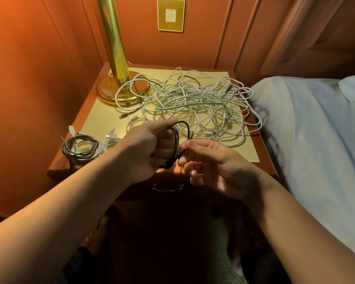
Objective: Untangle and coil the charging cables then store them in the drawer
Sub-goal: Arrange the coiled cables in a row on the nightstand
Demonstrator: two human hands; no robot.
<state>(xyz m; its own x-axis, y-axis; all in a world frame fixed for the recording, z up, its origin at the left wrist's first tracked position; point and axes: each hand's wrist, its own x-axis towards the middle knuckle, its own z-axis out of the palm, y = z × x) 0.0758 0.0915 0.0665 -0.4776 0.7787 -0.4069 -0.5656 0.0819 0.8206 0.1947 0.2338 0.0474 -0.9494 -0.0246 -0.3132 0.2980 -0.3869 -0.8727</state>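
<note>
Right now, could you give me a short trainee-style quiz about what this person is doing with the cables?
1. True or false: the left hand grips a coiled black cable.
2. Which lies at the nightstand's front left corner? A) a phone B) finished coils C) a book
3. Fill in: the tangled pile is mostly ____ cables, with one pale green.

Key:
1. True; the right hand pinches the cable's loose end.
2. B
3. white
</note>
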